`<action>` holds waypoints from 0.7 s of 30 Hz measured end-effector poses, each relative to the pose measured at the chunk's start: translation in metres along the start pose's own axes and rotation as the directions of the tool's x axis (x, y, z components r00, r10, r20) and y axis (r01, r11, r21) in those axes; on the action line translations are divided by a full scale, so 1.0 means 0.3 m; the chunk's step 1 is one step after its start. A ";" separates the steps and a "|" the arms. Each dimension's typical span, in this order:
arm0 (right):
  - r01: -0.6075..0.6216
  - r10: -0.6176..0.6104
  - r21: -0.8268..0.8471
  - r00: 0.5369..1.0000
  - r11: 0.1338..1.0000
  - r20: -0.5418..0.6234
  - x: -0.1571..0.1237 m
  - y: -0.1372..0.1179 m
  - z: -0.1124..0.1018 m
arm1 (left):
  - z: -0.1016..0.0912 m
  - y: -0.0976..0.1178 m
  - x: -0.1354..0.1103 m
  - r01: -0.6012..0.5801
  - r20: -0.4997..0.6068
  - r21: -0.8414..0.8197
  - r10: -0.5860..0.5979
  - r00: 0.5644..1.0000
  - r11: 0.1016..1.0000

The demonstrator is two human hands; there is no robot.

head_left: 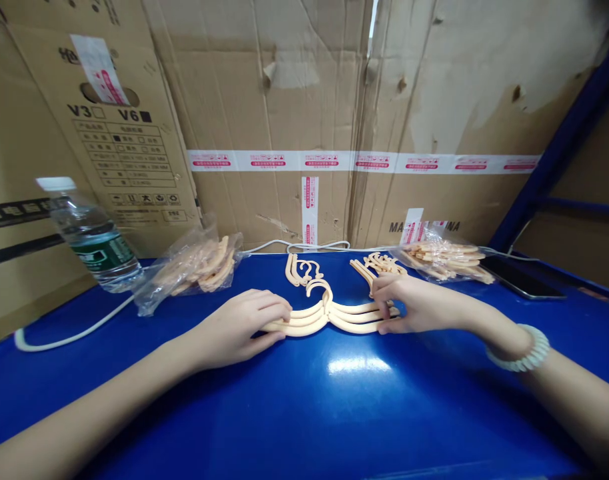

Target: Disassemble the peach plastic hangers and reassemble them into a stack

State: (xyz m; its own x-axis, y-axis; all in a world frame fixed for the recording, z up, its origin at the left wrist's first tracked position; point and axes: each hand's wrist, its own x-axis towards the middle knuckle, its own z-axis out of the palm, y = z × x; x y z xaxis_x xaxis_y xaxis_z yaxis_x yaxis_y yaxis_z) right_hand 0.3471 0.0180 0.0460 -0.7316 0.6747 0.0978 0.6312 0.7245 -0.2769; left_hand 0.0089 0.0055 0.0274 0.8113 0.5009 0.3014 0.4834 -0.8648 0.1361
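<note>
A small stack of cream clothes hangers (307,327) lies on the blue table, curved arms spreading left and right from the middle. Their hooks (320,288) curl up on the far side. The left ends are between the thumb and fingers of my left hand (244,327), which is closed around them. On the other side, my right hand (409,303) grips the right ends between thumb and fingers. Just behind lie loose curved arms and hook pieces (299,270) of the same colour. More loose pieces (384,263) are heaped beyond my right hand.
A clear bag of cream pieces (209,267) lies at the left, another bag (444,257) at the right. A water bottle (99,240) stands far left, and a dark phone (524,279) lies far right. A white cable (74,343) crosses the table. Cardboard (284,107) walls the back.
</note>
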 end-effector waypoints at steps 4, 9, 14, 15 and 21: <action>-0.010 0.010 -0.013 1.000 1.000 0.002 -0.003 0.008 0.000 | -0.009 0.001 0.002 -0.005 -0.007 0.020 0.005 1.000 1.000; -0.021 0.021 -0.010 1.000 1.000 0.013 -0.002 0.013 0.001 | -0.017 -0.007 0.000 0.016 -0.007 0.046 -0.016 1.000 0.999; -0.031 0.031 -0.010 1.000 0.999 -0.002 -0.004 0.020 0.001 | -0.023 -0.005 -0.002 -0.002 -0.003 0.087 0.002 1.000 0.996; -0.034 0.034 -0.009 0.999 0.999 0.000 -0.003 0.021 0.000 | -0.024 -0.003 -0.002 -0.002 -0.004 0.089 0.002 1.000 0.996; -0.080 0.079 0.017 0.995 0.997 0.053 0.002 0.023 -0.006 | -0.023 0.005 -0.006 -0.011 0.004 0.087 0.010 1.000 0.996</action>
State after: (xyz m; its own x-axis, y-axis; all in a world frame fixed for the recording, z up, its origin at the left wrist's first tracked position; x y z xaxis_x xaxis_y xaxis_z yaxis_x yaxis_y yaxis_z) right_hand 0.3514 0.0238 0.0458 -0.6918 0.7217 0.0250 0.6835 0.6655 -0.2998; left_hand 0.0058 0.0031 0.0335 0.8176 0.4920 0.2991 0.5013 -0.8638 0.0505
